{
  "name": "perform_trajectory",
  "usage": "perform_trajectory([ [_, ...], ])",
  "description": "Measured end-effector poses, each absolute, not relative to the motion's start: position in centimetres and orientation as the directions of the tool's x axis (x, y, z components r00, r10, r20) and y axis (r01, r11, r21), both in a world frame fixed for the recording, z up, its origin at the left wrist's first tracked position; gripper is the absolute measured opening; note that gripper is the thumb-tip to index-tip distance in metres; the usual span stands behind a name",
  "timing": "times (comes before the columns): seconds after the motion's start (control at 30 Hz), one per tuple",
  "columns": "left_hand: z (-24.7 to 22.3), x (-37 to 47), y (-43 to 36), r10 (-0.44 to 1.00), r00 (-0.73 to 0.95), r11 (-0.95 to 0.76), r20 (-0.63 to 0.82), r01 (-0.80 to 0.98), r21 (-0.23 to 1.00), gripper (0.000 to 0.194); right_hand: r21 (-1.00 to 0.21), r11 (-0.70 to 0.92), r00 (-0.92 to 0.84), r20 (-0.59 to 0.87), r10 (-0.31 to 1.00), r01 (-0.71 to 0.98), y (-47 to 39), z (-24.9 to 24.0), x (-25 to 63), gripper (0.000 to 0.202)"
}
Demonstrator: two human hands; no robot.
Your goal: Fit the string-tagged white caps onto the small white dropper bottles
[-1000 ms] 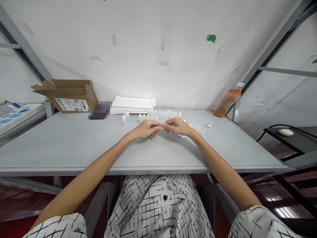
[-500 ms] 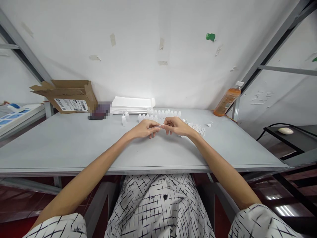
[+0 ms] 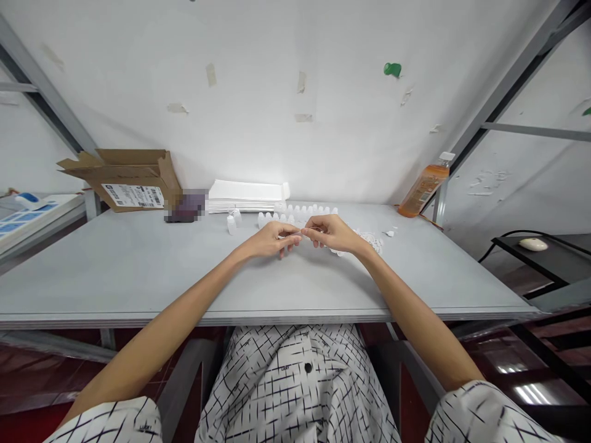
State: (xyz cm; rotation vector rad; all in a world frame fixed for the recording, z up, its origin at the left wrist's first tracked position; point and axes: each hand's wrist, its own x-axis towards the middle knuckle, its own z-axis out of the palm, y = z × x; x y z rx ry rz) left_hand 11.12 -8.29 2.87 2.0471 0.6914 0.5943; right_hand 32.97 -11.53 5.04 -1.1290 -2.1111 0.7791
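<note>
Over the middle of the grey table, my left hand (image 3: 276, 239) is closed in a pinch, with thumb and forefinger pressed round a small whitish piece too tiny to make out. Fingertip to fingertip with it, my right hand (image 3: 330, 234) pinches a thin white string, mostly hidden by the fingers. Just behind the hands stand rows of small translucent white bottles (image 3: 277, 218). Two more such bottles (image 3: 231, 224) stand apart to the left. Beside my right wrist lies a pile of thin white loops (image 3: 370, 240), partly covered by the hand.
A stack of flat white boxes (image 3: 247, 194) lies against the wall. To its left are a blurred dark object (image 3: 187, 208) and an open cardboard box (image 3: 132, 181). An orange drink bottle (image 3: 425, 187) leans at the right. White scraps (image 3: 390, 233) lie near the loops.
My right hand has shifted slightly and its fingers have turned a little. The white string seen at its fingertips earlier now shows less. The left hand has barely moved.
</note>
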Motion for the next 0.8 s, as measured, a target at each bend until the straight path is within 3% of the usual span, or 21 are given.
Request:
perform_trajectory([
  [0.33, 3.5, 11.3, -8.5, 0.663, 0.735, -0.421, 0.145, 0.205, 0.884, 0.033, -0.718, 0.479, -0.448, 0.256, 0.857, 0.505, -11.6, 5.5, 33.1, 0.037],
  [0.8, 2.8, 10.9, -8.1, 0.695, 0.69, -0.541, 0.202, 0.316, 0.779, 0.032, -0.744, 0.423, -0.455, 0.18, 0.872, 0.517, -11.1, 4.3, 32.9, 0.039],
])
